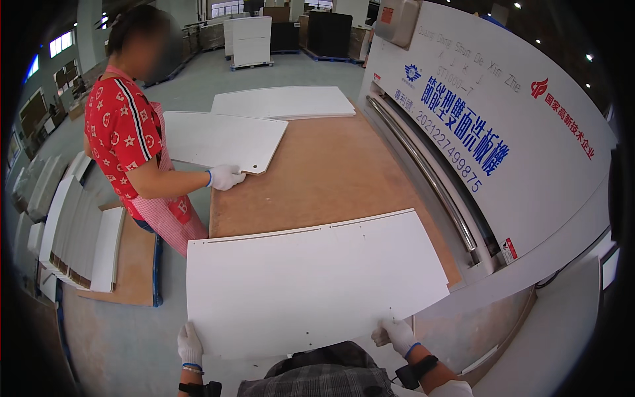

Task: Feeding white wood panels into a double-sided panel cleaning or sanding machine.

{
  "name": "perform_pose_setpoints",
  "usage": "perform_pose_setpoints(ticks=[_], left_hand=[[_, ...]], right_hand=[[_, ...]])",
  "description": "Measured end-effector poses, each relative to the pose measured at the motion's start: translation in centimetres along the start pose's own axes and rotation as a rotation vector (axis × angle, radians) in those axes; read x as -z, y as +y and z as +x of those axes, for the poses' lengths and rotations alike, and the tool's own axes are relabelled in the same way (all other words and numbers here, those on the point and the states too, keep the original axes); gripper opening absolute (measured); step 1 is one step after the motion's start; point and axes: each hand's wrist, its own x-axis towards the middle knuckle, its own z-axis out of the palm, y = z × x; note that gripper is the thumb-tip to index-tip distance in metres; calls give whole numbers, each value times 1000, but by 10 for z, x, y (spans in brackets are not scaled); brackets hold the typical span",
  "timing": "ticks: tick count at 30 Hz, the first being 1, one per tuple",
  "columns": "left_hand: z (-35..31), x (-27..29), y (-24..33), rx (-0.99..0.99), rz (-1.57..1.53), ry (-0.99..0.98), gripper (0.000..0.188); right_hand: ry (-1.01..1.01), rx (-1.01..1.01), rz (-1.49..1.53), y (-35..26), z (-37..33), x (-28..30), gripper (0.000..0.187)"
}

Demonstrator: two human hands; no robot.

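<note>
A large white panel (311,278) with small drilled holes lies in front of me, its far part on the brown tabletop (311,178) and its near part reaching toward my body. My left hand (190,344), in a white knit glove, grips the panel at its near left corner. Gloved the same way, my right hand (397,336) is closed at the near edge, right of the middle; its fingertips are partly hidden. Across the table a co-worker's gloved hand (226,177) holds the corner of another white panel (221,142).
A third white panel (284,101) lies at the table's far end. Along the right side stands a big white machine (476,132) with a metal roller (423,169). The co-worker (132,145) stands at the left, beside stacked white boards (79,231) on a pallet.
</note>
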Motion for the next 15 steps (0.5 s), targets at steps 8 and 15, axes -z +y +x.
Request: perform_pose_setpoints(ticks=[8,15], left_hand=[[-7,11,27,-61,218,-122,48],[-5,5,29,-150,411,-82,51]], right_hand=[[14,-45,-63,-5,4,4,35],[-23,20,-51,-3,6,9,35]])
